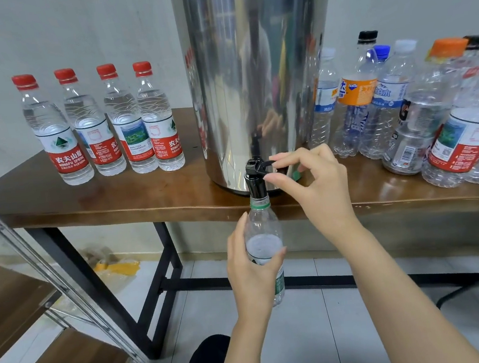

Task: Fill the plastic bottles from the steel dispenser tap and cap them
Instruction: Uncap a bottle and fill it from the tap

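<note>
The dispenser (250, 75) stands upright on the table (85, 199), near the middle of the front edge, with its black tap (255, 179) projecting over that edge. The right hand (316, 184) pinches the tap lever between thumb and index finger; the remaining fingers are curled and hold nothing. The left hand (251, 272) grips 1 clear bottle (262, 226) around its body, thumb on the near side. This bottle is held upright off the table, in front of and below the front edge, directly under the tap. Its uncapped neck, with a green ring, meets the spout. A water surface shows inside at about mid-body. 4 red-capped bottles (124, 125) stand upright in a row toward the rear left of the table, close together and holding clear water. A cluster of mixed capped bottles (387, 99) stands on the right side, just beside the dispenser and reaching the right edge of view.
</note>
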